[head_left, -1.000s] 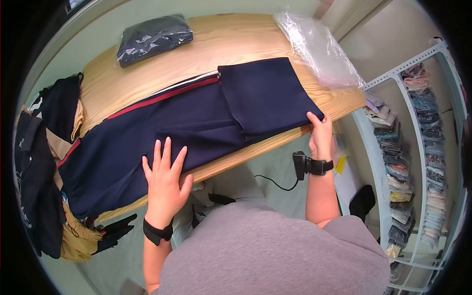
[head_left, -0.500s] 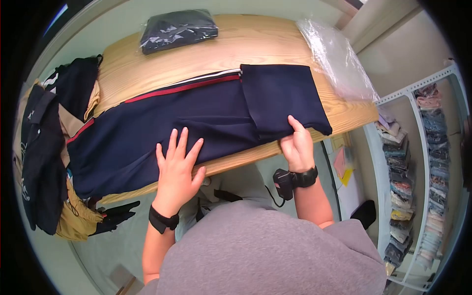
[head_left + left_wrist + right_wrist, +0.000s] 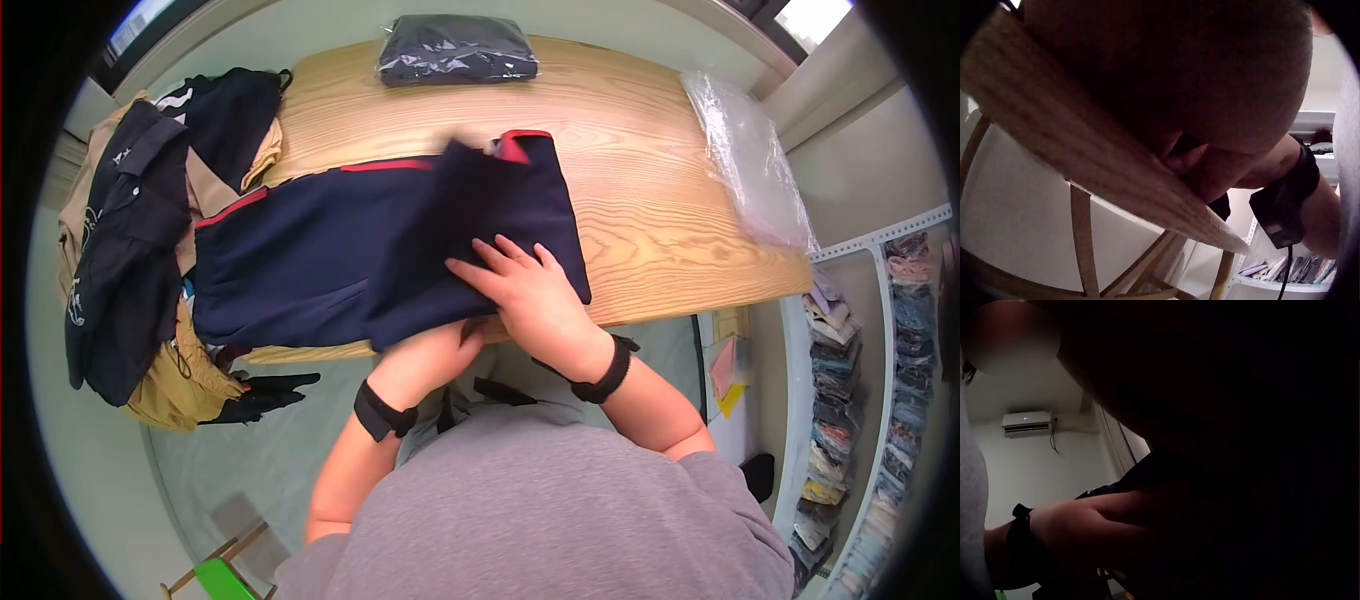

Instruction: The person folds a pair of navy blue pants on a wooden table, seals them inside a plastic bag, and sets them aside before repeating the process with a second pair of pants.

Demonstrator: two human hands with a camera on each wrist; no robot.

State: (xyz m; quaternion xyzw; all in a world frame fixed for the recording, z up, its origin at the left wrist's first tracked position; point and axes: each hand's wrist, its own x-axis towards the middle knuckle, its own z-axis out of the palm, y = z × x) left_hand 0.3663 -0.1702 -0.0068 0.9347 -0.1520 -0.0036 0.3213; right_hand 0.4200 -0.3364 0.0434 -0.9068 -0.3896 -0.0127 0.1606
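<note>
One smooth navy garment [image 3: 290,235], red-striped, softly creased, right hand [image 3: 540,305] on it, fingers spread, left hand [image 3: 425,358] partly beneath it, its grip impossible to tell, grained wooden table [image 3: 665,205]

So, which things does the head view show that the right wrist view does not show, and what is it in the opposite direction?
Only the head view shows the plastic-wrapped dark bundle and the clear plastic. Only the right wrist view shows the air conditioner. Both show the left hand, its black wrist strap and the grey shirt. The wrist view is too dark to tell whether the navy trousers also appear.
</note>
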